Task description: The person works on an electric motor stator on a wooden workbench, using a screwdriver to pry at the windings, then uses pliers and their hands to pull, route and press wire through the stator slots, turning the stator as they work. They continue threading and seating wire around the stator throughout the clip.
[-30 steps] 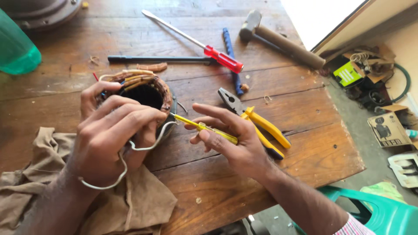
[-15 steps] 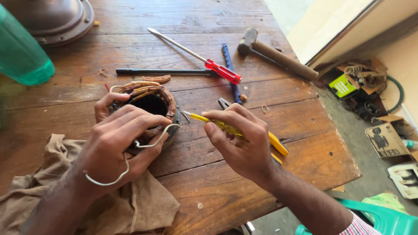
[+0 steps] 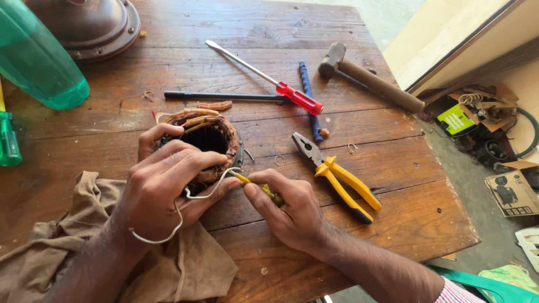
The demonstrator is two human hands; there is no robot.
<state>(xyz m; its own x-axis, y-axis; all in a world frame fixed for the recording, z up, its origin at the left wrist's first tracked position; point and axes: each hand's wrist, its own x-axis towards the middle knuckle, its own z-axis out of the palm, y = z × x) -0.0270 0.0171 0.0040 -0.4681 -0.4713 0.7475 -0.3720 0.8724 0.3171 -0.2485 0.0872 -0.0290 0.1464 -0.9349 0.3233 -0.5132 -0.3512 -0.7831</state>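
Workbench repair scene, places given from stator coil [image 3: 205,140] at table's left-centre. Left hand [image 3: 165,191] clasps coil's near rim, fingers curled shut over copper winding, white wire [image 3: 193,196] looped beneath palm. Right hand [image 3: 286,210], just right of coil, pinches yellow-handled tool [image 3: 255,187], tip at winding edge. Step appears to be prying winding; calls for steady grip. Pliers [image 3: 337,177] farther right, red-handled screwdriver [image 3: 264,78] beyond coil.

Coppery-brown winding [image 3: 209,128], yellow tool [image 3: 264,191], perhaps white wire [image 3: 168,235].
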